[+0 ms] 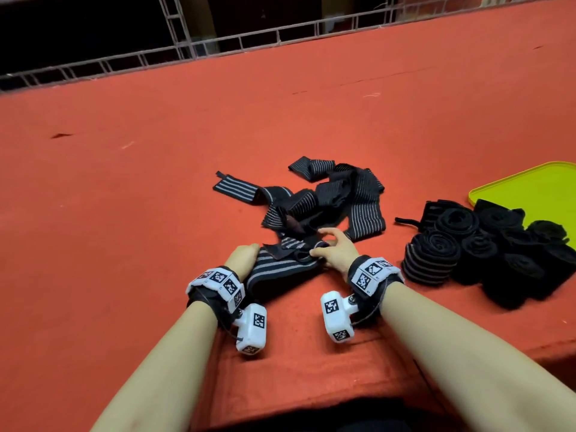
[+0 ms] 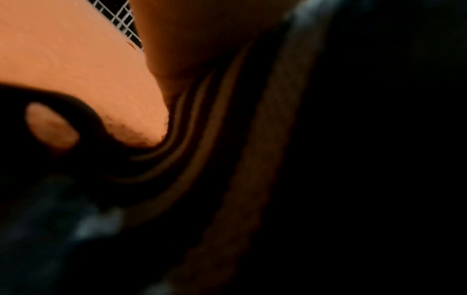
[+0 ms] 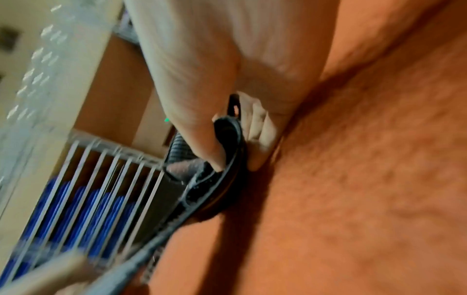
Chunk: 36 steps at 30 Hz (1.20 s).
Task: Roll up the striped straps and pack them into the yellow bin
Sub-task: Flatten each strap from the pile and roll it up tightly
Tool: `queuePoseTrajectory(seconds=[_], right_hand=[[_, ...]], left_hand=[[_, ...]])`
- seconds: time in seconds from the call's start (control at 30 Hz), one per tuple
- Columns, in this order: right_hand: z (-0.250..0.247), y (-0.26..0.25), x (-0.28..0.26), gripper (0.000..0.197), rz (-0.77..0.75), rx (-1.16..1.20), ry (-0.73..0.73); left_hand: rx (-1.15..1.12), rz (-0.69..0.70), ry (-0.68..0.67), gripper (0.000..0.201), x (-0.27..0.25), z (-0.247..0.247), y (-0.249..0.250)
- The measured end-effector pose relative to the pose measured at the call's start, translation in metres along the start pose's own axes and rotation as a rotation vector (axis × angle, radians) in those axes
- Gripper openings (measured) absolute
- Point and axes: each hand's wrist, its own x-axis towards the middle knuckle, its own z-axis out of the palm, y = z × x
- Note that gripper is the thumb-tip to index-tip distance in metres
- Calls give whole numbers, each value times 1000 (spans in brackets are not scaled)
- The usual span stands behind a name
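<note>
A black strap with grey stripes (image 1: 277, 271) lies on the red table (image 1: 140, 188) right in front of me. My left hand (image 1: 244, 255) curls over its left edge; the left wrist view is dark, with only the palm (image 2: 202, 40) and the stripes (image 2: 202, 123) showing. My right hand (image 1: 335, 249) pinches the strap's folded end (image 3: 227, 175) between thumb (image 3: 202, 119) and fingers. Behind lies a tangled pile of loose striped straps (image 1: 330, 198). Several rolled straps (image 1: 467, 254) are heaped at the right, partly over the edge of the yellow bin (image 1: 536, 188).
A metal railing (image 1: 218, 46) runs along the table's far edge, with darkness beyond. The table's near edge (image 1: 311, 397) is just under my forearms. Bare red cloth stretches to the left and behind the pile.
</note>
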Motion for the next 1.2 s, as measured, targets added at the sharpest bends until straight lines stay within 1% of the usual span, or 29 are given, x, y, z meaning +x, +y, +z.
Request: queuePoseTrajectory(seconds=[0.07,0.1,0.17,0.2,0.27,0.33,0.4,0.43,0.5,0.6,0.63,0.7,0.73,0.77,0.83,0.9,0.93,0.97,1.0,1.07,1.1,1.13,1.2], right_hand=[[4,1,-3,62,-173,-319,-49],[6,0,-5,68,-248,-457,-69],[9,-4,-11,76,-320,-635,-117],[10,-6,-14,77,-335,-711,-138],[12,-9,-19,72,-368,-874,-165],[14,-11,-23,62,-430,-1015,-166],[15,-13,-24,49,-452,-1076,-165],[16,-14,-24,44,-442,-1060,-157],[17,-17,-21,41,-445,-1028,-123],[23,-23,-19,39,-439,-1006,-91],[23,-25,-16,39,-399,-954,-49],[15,-27,-5,37,-224,-834,101],[9,-29,-1,37,-127,-796,164],[4,-30,1,36,-63,-764,184],[3,-33,-3,35,-50,-720,153],[10,-38,-16,33,-108,-679,98],[15,-40,-20,32,-120,-615,67],[20,-41,-23,31,-111,-510,35],[26,-43,-26,28,-65,-354,5],[32,-49,-35,17,145,-28,-74],[32,-52,-40,14,242,95,-130],[32,-54,-44,17,296,157,-193],[34,-51,-48,27,306,138,-269]], left_hand=[[39,8,-23,33,-8,-3,-3],[62,28,-52,29,-12,-3,-5],[96,81,-121,14,-17,-2,-9],[97,104,-151,13,-20,-1,-10],[67,113,-185,20,-23,-1,-10],[57,122,-204,20,-26,-3,-8],[29,125,-228,18,-29,-5,-6],[-3,124,-241,16,-31,-6,-6],[-61,132,-261,12,-34,-9,-5],[-55,163,-302,14,-35,-11,-5],[-31,156,-330,15,-36,-12,-6],[13,109,-391,20,-40,-20,-12],[28,78,-384,21,-41,-26,-18],[41,51,-351,20,-41,-35,-24],[52,28,-262,16,-40,-51,-36],[116,17,-223,9,-38,-60,-40],[151,23,-216,5,-39,-62,-38],[169,23,-215,7,-41,-63,-36],[170,26,-219,9,-42,-63,-34],[135,39,-241,8,-46,-62,-27],[129,45,-254,6,-49,-60,-24],[124,54,-262,7,-52,-59,-22],[105,73,-290,12,-58,-55,-18]])
